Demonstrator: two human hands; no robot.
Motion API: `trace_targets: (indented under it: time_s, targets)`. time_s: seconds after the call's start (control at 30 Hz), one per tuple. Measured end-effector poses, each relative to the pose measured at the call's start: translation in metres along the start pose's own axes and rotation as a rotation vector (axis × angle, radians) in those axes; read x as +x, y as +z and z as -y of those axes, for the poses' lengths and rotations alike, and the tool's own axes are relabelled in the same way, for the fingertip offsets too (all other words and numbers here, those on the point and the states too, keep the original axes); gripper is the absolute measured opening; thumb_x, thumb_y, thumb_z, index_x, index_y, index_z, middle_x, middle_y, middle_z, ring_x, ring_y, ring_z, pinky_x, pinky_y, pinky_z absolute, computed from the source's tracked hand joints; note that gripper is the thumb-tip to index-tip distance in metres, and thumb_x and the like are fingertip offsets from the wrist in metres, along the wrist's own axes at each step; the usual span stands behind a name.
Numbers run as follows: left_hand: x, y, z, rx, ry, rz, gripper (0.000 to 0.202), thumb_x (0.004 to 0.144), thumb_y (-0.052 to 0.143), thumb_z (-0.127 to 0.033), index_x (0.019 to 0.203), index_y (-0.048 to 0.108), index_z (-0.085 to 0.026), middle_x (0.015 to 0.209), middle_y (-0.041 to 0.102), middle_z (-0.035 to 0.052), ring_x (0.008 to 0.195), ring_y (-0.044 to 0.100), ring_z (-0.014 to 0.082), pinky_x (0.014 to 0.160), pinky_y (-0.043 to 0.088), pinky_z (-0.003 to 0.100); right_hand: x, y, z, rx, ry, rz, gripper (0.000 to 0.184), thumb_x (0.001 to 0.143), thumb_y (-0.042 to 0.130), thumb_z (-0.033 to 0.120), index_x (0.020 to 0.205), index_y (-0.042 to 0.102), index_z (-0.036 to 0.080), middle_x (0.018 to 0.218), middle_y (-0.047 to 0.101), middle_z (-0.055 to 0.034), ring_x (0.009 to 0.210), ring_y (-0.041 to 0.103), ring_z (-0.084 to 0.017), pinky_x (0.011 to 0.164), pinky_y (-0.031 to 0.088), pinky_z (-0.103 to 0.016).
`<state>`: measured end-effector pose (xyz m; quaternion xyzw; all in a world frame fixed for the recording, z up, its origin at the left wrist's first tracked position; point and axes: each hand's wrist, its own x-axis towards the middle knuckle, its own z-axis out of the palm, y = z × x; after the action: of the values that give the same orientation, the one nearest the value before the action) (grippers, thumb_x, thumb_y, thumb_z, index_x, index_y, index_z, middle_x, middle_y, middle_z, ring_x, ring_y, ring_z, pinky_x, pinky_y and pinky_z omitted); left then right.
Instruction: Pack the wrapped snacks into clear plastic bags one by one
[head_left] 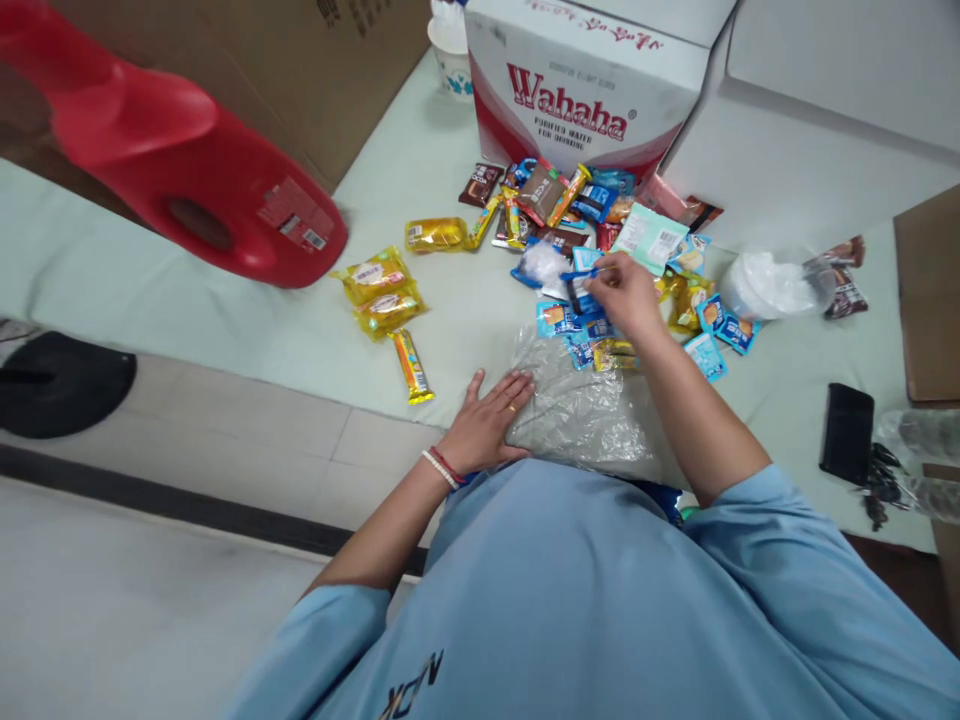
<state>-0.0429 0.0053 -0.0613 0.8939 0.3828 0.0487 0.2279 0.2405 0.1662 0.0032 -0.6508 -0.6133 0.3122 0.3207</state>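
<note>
My left hand (486,422) lies flat with fingers stretched out, on the left edge of a clear plastic bag (589,415) at the table's front. Over the pile of wrapped snacks, my right hand (628,292) is closed in a pinch on a small blue and dark snack packet (577,292). Beneath and beside it lie light-blue snack packets (556,320) and a white crumpled wrapper (544,262). Yellow snack packs (386,290) and a yellow-orange snack bar (411,366) lie apart on the left. A mint-green packet (649,238) rests behind my right hand.
A Wahaha water carton (577,90) stands behind the snacks, with a paper cup (451,62) at its left. A large red jug (225,190) stands at the left. Rightward are a clear plastic tub (780,285), a black phone-like object (847,432) and keys (883,480).
</note>
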Motion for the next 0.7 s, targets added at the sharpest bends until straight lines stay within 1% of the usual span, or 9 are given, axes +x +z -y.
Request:
trace_targets:
  time_s: [0.07, 0.1, 0.17, 0.27, 0.33, 0.4, 0.47, 0.53, 0.7]
  targets:
    - [0.003, -0.002, 0.002, -0.004, 0.001, 0.013, 0.114, 0.086, 0.072, -0.070, 0.172, 0.016, -0.020, 0.175, 0.029, 0.0202, 0.164, 0.026, 0.0383, 0.130, -0.011, 0.067, -0.006, -0.031, 0.006, 0.041, -0.106, -0.049, 0.033, 0.089, 0.072, 0.032, 0.119, 0.066, 0.021, 0.093, 0.070, -0.0021, 0.077, 0.061, -0.017, 0.071, 0.049, -0.030]
    - [0.005, -0.003, 0.004, -0.007, 0.003, 0.023, 0.115, 0.085, 0.073, -0.070, 0.172, 0.016, -0.019, 0.176, 0.027, 0.0207, 0.164, 0.025, 0.0385, 0.129, -0.012, 0.068, -0.012, -0.044, 0.010, 0.050, -0.142, -0.006, 0.036, 0.089, 0.073, 0.035, 0.121, 0.067, 0.022, 0.096, 0.071, -0.0025, 0.078, 0.062, -0.017, 0.071, 0.049, -0.030]
    - [0.011, -0.008, 0.007, -0.017, 0.010, 0.047, 0.118, 0.083, 0.075, -0.069, 0.171, 0.016, -0.018, 0.177, 0.023, 0.0218, 0.165, 0.023, 0.0395, 0.128, -0.013, 0.070, -0.030, -0.062, 0.016, 0.019, -0.177, 0.211, 0.039, 0.088, 0.075, 0.041, 0.123, 0.069, 0.024, 0.100, 0.073, -0.0024, 0.077, 0.062, -0.016, 0.070, 0.050, -0.030]
    - [0.018, -0.014, 0.013, -0.031, 0.036, 0.080, 0.120, 0.081, 0.077, -0.068, 0.171, 0.016, -0.017, 0.177, 0.020, 0.0232, 0.165, 0.022, 0.0406, 0.127, -0.013, 0.072, -0.061, -0.055, 0.017, -0.109, -0.212, 0.606, 0.033, 0.091, 0.072, 0.037, 0.121, 0.073, 0.025, 0.103, 0.076, -0.0019, 0.085, 0.068, -0.019, 0.080, 0.053, -0.032]
    - [0.020, -0.016, 0.016, -0.038, 0.050, 0.088, 0.120, 0.081, 0.077, -0.069, 0.171, 0.017, -0.018, 0.177, 0.020, 0.0234, 0.165, 0.022, 0.0408, 0.127, -0.013, 0.072, -0.079, -0.035, 0.012, -0.204, -0.254, 0.722, 0.029, 0.095, 0.066, 0.029, 0.123, 0.073, 0.024, 0.114, 0.077, -0.0047, 0.101, 0.071, -0.022, 0.092, 0.054, -0.035]
    - [0.019, -0.016, 0.018, -0.041, 0.051, 0.083, 0.120, 0.081, 0.076, -0.070, 0.171, 0.017, -0.018, 0.177, 0.021, 0.0232, 0.165, 0.022, 0.0406, 0.128, -0.014, 0.070, -0.095, -0.015, 0.007, -0.321, -0.271, 0.689, 0.034, 0.097, 0.065, 0.027, 0.131, 0.071, 0.022, 0.136, 0.071, -0.0103, 0.118, 0.069, -0.027, 0.099, 0.053, -0.038]
    - [0.017, -0.015, 0.018, -0.042, 0.047, 0.064, 0.119, 0.082, 0.073, -0.073, 0.171, 0.017, -0.018, 0.176, 0.022, 0.0231, 0.164, 0.023, 0.0402, 0.128, -0.013, 0.068, -0.108, -0.003, 0.003, -0.452, -0.256, 0.596, 0.046, 0.097, 0.069, 0.034, 0.141, 0.066, 0.021, 0.150, 0.062, -0.0143, 0.128, 0.064, -0.032, 0.099, 0.054, -0.041]
    - [0.015, -0.014, 0.017, -0.042, 0.045, 0.034, 0.118, 0.084, 0.069, -0.077, 0.171, 0.017, -0.017, 0.176, 0.025, 0.0232, 0.163, 0.026, 0.0400, 0.129, -0.012, 0.067, -0.121, 0.002, 0.002, -0.566, -0.238, 0.546, 0.055, 0.096, 0.073, 0.038, 0.147, 0.062, 0.021, 0.150, 0.061, -0.0157, 0.130, 0.062, -0.035, 0.099, 0.054, -0.044]
    - [0.014, -0.012, 0.010, 0.007, -0.001, -0.056, 0.095, 0.099, 0.050, -0.073, 0.171, 0.019, -0.020, 0.174, 0.033, 0.0202, 0.162, 0.032, 0.0357, 0.131, -0.005, 0.066, -0.145, -0.001, -0.004, -0.620, -0.218, 0.526, 0.051, 0.100, 0.066, 0.029, 0.149, 0.060, 0.020, 0.142, 0.065, -0.0151, 0.131, 0.060, -0.032, 0.100, 0.054, -0.042]
